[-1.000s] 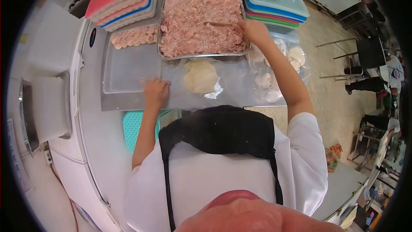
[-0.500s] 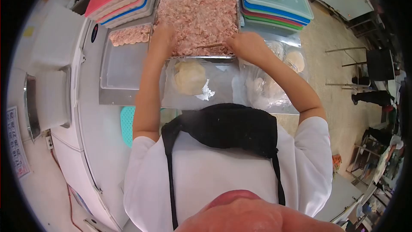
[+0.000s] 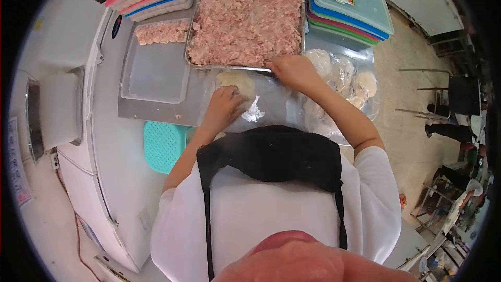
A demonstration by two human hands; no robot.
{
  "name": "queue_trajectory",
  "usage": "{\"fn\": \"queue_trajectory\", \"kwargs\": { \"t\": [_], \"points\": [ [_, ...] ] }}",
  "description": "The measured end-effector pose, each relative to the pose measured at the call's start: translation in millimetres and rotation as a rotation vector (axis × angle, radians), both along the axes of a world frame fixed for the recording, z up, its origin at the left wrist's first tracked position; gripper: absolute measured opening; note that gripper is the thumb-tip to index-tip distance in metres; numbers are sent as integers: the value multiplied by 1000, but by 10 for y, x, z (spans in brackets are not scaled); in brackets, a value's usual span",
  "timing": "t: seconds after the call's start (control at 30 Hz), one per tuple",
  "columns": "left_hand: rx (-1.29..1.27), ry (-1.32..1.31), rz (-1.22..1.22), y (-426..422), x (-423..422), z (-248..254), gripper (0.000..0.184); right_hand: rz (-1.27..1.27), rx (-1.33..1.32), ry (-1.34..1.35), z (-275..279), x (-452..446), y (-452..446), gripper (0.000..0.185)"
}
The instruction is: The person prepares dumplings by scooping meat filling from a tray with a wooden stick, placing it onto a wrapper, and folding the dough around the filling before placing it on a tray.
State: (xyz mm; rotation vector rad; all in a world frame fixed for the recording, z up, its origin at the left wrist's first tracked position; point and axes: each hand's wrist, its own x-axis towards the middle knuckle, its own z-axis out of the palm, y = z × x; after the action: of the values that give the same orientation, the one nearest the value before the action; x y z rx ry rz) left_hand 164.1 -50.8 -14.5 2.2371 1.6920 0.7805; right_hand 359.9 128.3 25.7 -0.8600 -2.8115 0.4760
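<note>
Curving bent fingers over a flat, cream, roundish wrapper (image 3: 237, 80) on the counter (image 3: 146, 107), the left hand (image 3: 225, 107) hides any grip and the wrapper's long axis. The right hand (image 3: 297, 73) bunches its fingers, any pinch unseen, at the tray's near rim (image 3: 229, 67); minced meat (image 3: 248, 15) fills it, beside a clear container (image 3: 156, 75) of pinkish pieces (image 3: 162, 32).

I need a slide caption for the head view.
Left hand at pale round dough, right hand by rectangular metal tray of pink minced meat.
</note>
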Motion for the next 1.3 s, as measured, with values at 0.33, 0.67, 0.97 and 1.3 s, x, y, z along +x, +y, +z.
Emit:
{"fn": "queue_trajectory", "kwargs": {
  "t": [0.33, 0.67, 0.97, 1.3],
  "points": [
    [-328, -811, 209, 176, -458, 186, 23, -220, -56, 230, 206, -107, 123, 31],
    [-239, -939, 236, 735, -686, 372, 36, -429, -278, 572, 399, -250, 64, 30],
    [-362, -2371, 217, 1298, -423, 1041, 69, -260, 76, 380, 362, -469, -249, 27],
    [-208, -2279, 274, 1342, -482, 886, 76, -157, 263, -31, 812, -177, -214, 23]
  ]
}}
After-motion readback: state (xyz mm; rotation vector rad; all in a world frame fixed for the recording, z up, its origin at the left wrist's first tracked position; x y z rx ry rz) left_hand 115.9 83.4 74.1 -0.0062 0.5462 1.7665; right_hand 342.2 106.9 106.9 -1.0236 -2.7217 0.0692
